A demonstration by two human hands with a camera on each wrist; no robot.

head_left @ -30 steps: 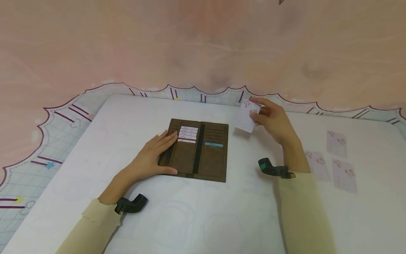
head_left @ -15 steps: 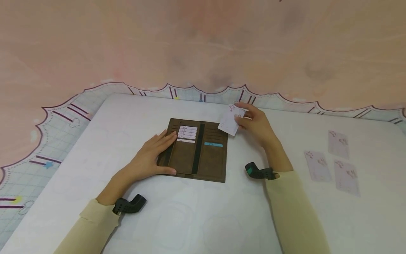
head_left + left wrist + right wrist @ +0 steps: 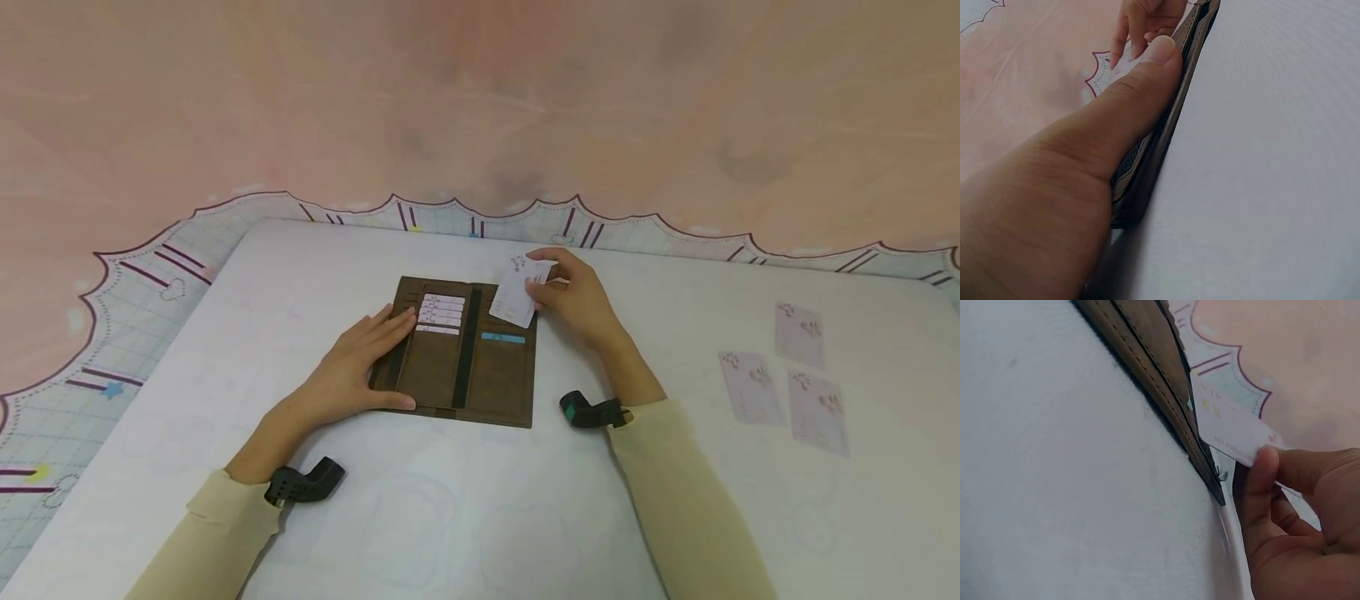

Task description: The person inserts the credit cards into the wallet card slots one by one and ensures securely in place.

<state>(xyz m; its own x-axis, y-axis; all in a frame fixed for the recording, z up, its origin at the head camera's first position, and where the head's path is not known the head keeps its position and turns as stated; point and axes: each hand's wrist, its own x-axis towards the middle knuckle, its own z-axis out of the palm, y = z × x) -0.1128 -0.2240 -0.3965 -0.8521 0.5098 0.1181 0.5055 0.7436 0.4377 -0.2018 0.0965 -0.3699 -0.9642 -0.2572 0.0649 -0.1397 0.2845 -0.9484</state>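
Observation:
A brown wallet [image 3: 498, 392] lies spread on the white table. Its left half holds several white cards [image 3: 439, 311] in slots, and a blue-edged card [image 3: 503, 337] shows in the right half. My left hand [image 3: 347, 367] rests on the wallet's left side, fingers straight and thumb on the near edge; the thumb [image 3: 1138, 81] presses the wallet in the left wrist view. My right hand [image 3: 581, 300] pinches a white printed card [image 3: 517, 290], tilted over the upper right of the wallet. In the right wrist view the card [image 3: 1232, 428] is between thumb and fingers, beside the wallet's edge.
To the right on the table [image 3: 465, 517] lie three loose cards, the upper one [image 3: 798, 335], the left one [image 3: 750, 388] and the lower right one [image 3: 817, 412]. A pinkish patterned cloth [image 3: 480, 108] lies beyond the table's far edge.
My right hand has moved left with the card, from beside the wallet to over its right half. The left hand has stayed on the wallet.

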